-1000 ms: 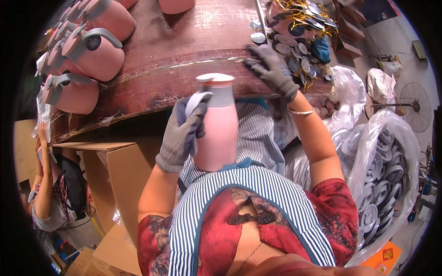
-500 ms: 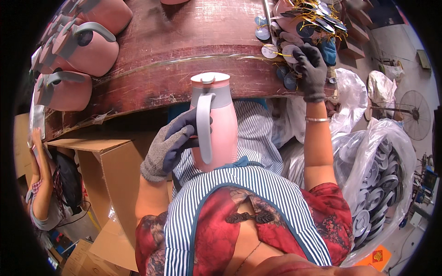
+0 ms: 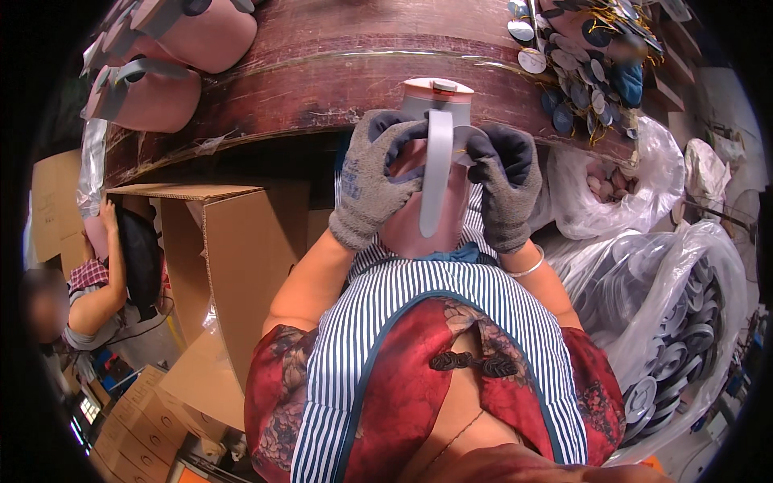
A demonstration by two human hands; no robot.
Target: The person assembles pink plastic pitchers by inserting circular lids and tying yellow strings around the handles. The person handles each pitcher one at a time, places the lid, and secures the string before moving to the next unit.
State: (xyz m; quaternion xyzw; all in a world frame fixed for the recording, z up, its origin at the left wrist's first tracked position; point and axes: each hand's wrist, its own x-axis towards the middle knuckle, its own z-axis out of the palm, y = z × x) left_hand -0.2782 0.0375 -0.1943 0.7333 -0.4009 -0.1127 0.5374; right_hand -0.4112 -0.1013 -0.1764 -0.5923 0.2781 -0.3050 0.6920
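Observation:
I hold a pink jug [image 3: 431, 205] with a grey handle upright against my apron, its handle facing me. My left hand [image 3: 372, 173], in a grey knit glove, grips the jug's left side near the top. My right hand [image 3: 504, 181], gloved the same way, is closed on the right side of the handle, pinching a small round tag with a thin gold string against it. The jug's white lid [image 3: 437, 87] reaches the edge of the dark red table [image 3: 322, 72].
A pile of round tags with gold strings [image 3: 580, 64] lies on the table at the right. More pink jugs [image 3: 161, 88] stand at the table's left. An open cardboard box [image 3: 217, 241] sits below at left, beside another person [image 3: 88, 290]. Plastic bags of grey parts [image 3: 668, 322] are on the right.
My right hand has come back from the tag pile on the table to the jug's handle, carrying a tag. The jug has turned so its handle faces me.

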